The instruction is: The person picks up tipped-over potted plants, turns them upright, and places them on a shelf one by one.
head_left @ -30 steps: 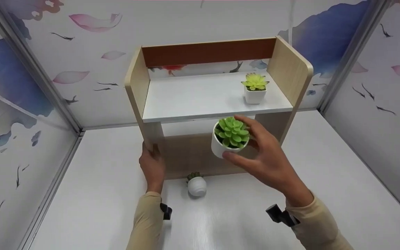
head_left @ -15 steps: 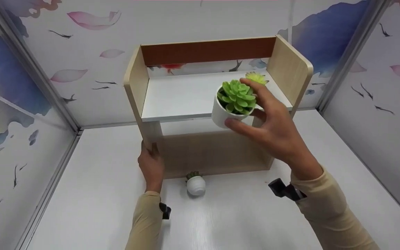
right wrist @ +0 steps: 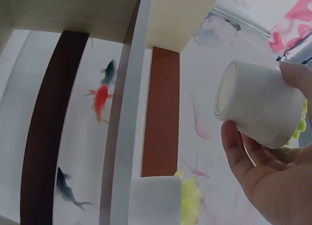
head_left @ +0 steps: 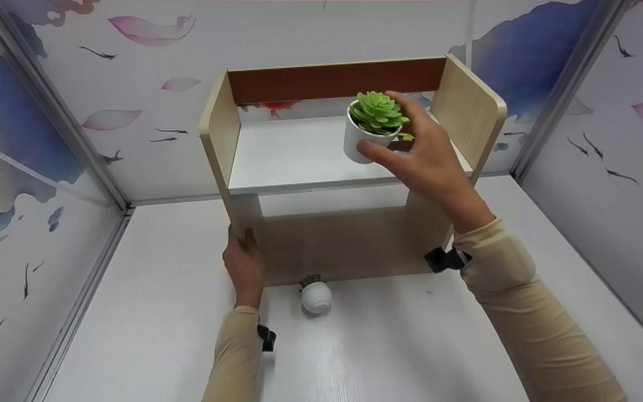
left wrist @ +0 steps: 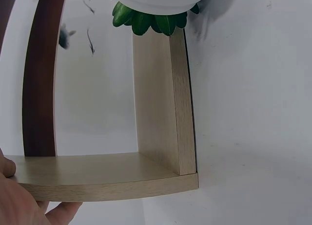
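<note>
My right hand (head_left: pixel 427 153) grips a potted succulent (head_left: pixel 376 127) with bright green leaves in a round white pot. In the head view it overlaps the upper white board of a small wooden shelf (head_left: pixel 299 162); the right wrist view shows the pot (right wrist: pixel 263 103) tilted, its underside visible, thumb and fingers around its side. Behind that hand a yellow-green succulent (right wrist: pixel 190 200) in a square white pot stands on the same board, mostly hidden in the head view. My left hand (head_left: pixel 243 268) holds the shelf's left side panel (left wrist: pixel 107 181), thumb inside, fingers outside.
A third succulent in a round, ridged white pot (head_left: pixel 316 298) is on the white table (head_left: pixel 355 352) in front of the shelf's lower board. White walls (head_left: pixel 132 89) painted with petals and fish enclose the table at the back and sides.
My right hand has lifted the green succulent from in front of the shelf's lower opening up to the upper board's height, now covering most of the yellow-green one. The left hand stays put.
</note>
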A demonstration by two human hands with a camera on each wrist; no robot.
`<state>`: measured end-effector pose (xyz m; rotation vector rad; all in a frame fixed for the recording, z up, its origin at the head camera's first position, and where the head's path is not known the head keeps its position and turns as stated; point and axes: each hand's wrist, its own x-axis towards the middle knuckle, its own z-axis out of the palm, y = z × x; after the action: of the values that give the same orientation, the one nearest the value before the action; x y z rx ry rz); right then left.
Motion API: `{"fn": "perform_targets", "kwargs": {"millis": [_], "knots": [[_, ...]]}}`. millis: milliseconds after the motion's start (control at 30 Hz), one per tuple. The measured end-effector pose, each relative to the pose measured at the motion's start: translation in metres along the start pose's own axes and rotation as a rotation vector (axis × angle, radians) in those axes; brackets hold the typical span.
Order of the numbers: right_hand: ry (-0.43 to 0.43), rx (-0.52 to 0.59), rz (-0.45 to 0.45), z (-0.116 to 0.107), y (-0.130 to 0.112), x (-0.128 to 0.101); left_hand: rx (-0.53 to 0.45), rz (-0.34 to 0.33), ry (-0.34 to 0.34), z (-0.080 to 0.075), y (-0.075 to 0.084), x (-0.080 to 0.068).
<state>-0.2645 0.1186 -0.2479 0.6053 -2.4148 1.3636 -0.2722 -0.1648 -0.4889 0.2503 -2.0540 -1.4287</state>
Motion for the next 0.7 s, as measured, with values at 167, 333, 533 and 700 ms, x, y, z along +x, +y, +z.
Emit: {"fn": "perform_targets", "kwargs": {"millis": [167, 333, 533, 700], "knots": [[-0.021, -0.029, 0.034, 0.007, 0.013, 0.017, 0.0, 0.001, 0.007, 0.0, 0.0, 0.0], [-0.044, -0.06, 0.05, 0.011, 0.02, 0.029, 0.018, -0.012, -0.002, 0.001, 0.001, -0.001], [-0.036, -0.099, 0.061, 0.014, 0.016, 0.033, 0.027, -0.014, 0.001, 0.001, 0.0, 0.0], [-0.045, -0.179, 0.061, 0.015, 0.013, 0.034, 0.021, 0.025, 0.011, 0.0, -0.001, 0.0]]}}
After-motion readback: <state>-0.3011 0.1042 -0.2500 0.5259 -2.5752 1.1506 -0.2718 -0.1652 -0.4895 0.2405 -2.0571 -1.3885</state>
